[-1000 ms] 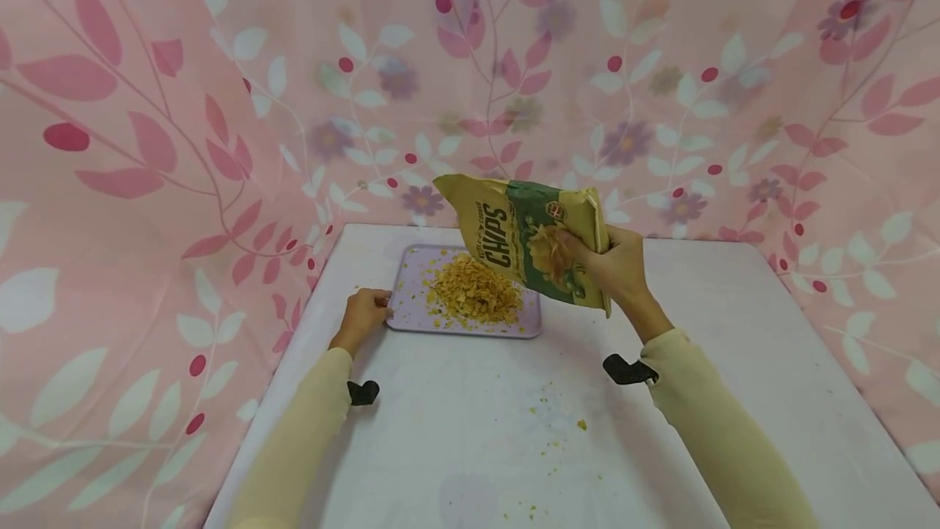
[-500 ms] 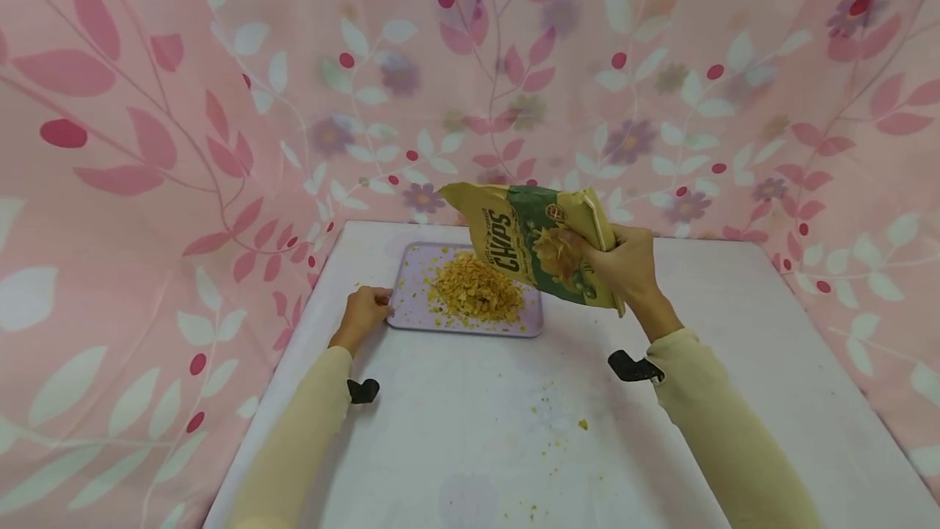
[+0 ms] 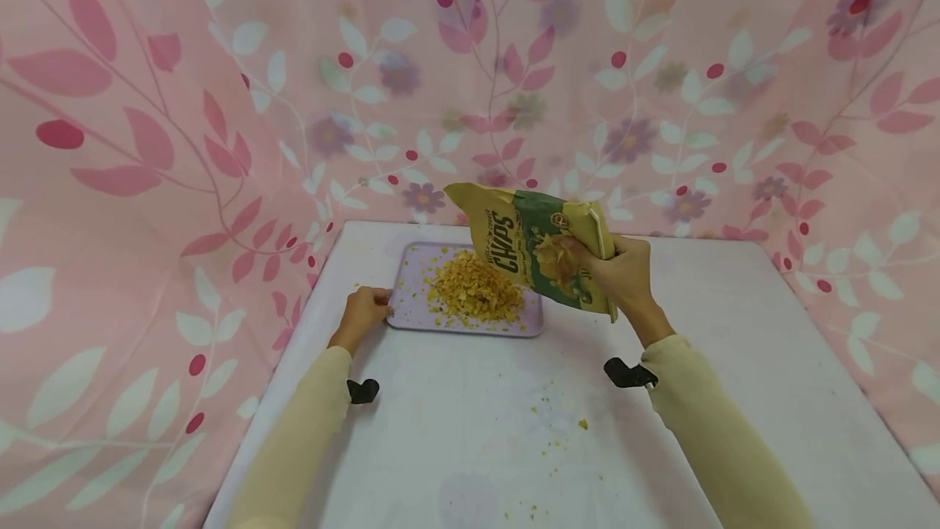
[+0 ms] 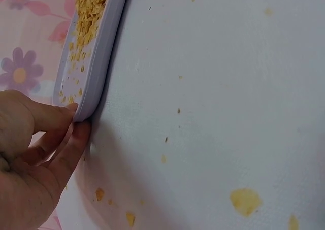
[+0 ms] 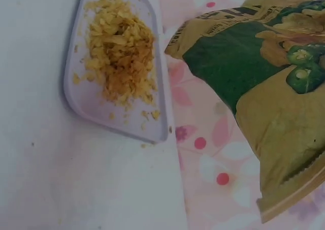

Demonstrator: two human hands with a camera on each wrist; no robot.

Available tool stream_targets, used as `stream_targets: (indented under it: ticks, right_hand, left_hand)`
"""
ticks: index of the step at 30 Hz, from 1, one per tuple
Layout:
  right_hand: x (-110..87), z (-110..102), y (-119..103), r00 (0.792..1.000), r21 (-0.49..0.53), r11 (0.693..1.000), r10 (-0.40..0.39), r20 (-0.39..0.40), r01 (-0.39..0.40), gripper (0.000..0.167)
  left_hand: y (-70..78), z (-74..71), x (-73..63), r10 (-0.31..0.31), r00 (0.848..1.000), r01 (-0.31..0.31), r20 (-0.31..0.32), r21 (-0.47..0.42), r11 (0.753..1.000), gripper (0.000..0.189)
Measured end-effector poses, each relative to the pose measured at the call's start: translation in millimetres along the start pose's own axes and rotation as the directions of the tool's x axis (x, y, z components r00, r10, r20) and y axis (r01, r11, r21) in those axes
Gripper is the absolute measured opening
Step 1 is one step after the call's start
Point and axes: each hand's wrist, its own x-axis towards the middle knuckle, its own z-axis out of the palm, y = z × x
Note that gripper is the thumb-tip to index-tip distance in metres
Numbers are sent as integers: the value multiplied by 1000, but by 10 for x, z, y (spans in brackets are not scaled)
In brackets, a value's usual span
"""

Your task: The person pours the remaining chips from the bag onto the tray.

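A lilac tray (image 3: 411,318) lies toward the back of the table, with a heap of crushed chips (image 3: 476,288) in its middle and crumbs around the heap. My left hand (image 3: 361,317) pinches the tray's left end between thumb and fingers; the left wrist view shows the thumb (image 4: 56,117) over the rim. My right hand (image 3: 622,272) grips the bottom end of a yellow and green chip bag (image 3: 539,247). The bag is held tilted above the tray's right side, its other end pointing left over the heap. In the right wrist view the bag (image 5: 254,83) shows, while the hand is out of sight.
Loose crumbs and a larger chip piece (image 3: 583,424) lie scattered on the white tabletop (image 3: 455,415) in front of the tray. A pink floral curtain (image 3: 470,88) stands behind and at both sides of the table. Black wrist mounts (image 3: 630,372) stick out from the sleeves.
The right hand and the chip bag have shifted slightly rightward and down over the second, with small back-and-forth motion. The left hand and tray look the same.
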Motion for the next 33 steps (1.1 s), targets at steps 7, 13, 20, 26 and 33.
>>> stream_targets:
  ticks: [7, 13, 20, 26, 33]
  right_hand:
    - [45, 19, 287, 987, 49, 998, -42, -153, 50, 19]
    - [76, 54, 359, 1000, -33, 999, -8, -6, 8, 22]
    - [108, 10, 101, 993, 26, 998, -59, -98, 62, 18]
    - [-19, 32, 38, 995, 27, 998, -46, -90, 49, 20]
    - [-57, 0, 120, 980, 108, 993, -27, -197, 49, 18]
  left_hand:
    - [-8, 9, 7, 13, 1000, -13, -4, 7, 1000, 40]
    - [5, 0, 37, 10, 1000, -10, -6, 5, 1000, 40]
    - [50, -25, 67, 21, 1000, -21, 9, -3, 1000, 41]
    - [15, -17, 5, 11, 1000, -12, 22, 18, 1000, 39]
    - [22, -21, -14, 20, 1000, -20, 21, 9, 1000, 39]
